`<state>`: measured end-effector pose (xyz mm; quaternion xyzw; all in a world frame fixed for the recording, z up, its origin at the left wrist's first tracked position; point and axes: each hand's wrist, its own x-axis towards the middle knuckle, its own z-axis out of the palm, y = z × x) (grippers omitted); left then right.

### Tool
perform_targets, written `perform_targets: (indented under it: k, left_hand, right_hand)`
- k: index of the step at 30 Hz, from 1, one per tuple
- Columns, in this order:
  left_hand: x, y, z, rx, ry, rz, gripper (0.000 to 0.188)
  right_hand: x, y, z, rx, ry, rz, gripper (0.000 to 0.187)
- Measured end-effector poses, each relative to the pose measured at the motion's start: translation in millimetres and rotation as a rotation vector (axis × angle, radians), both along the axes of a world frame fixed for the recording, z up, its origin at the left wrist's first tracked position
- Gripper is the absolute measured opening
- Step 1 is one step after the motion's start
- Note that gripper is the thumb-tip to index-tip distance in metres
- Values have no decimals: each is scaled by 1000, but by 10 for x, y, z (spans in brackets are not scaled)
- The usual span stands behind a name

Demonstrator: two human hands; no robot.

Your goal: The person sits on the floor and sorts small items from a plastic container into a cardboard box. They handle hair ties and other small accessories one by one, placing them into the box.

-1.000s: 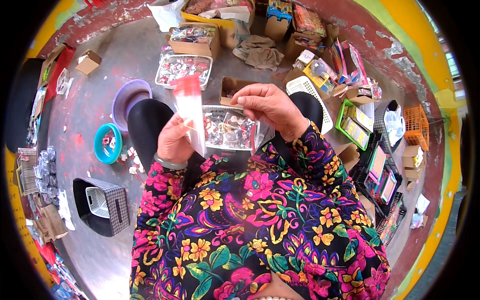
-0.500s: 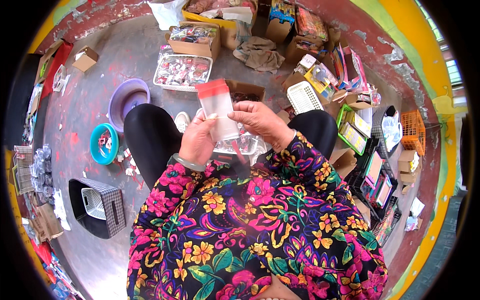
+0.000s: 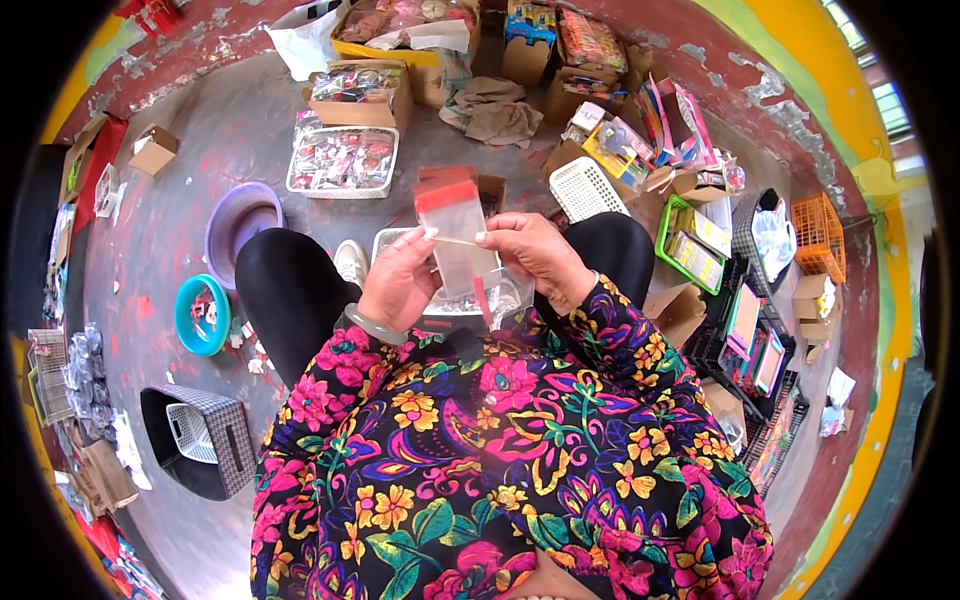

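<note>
A small stack of clear plastic bags (image 3: 466, 266) with a red strip along the top is held up between my hands, over my lap. A thin yellowish rubber band (image 3: 457, 240) runs across it. My left hand (image 3: 398, 285) is closed, its thumb and fingers pinching the band at the left edge of the bags. On the other side my right hand (image 3: 545, 258) pinches the band and the right edge. Behind the bags, a white basket (image 3: 381, 243) holding small packets is partly hidden.
Ahead stands another white basket (image 3: 291, 178) full of packets. A purple basin (image 3: 214, 240) and a teal basin (image 3: 181, 318) sit to the left, near a checked bin (image 3: 228, 440). On the right are a green tray (image 3: 664, 240), black crates (image 3: 700, 345) and an orange crate (image 3: 820, 238).
The view has shifted slightly. The bags sit a little lower and more to the right, and the band now shows more plainly, drawn across them between both hands.
</note>
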<state>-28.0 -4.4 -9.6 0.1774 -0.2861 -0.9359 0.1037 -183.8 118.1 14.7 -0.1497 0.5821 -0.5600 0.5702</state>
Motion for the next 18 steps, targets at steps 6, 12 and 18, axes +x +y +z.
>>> perform_targets:
  k: [6, 12, 18]
  left_hand:
    - [-66, 49, 50, -87, -65, -49, 30]
    - [-48, 96, 94, -218, -119, -14, 29]
    - [61, 71, -58, -332, -116, -84, 29]
  right_hand:
    - [21, 74, 23, -81, -43, -116, 18]
    - [60, 45, -129, -177, -90, -91, 24]
    - [1, 9, -48, -204, -193, -94, 22]
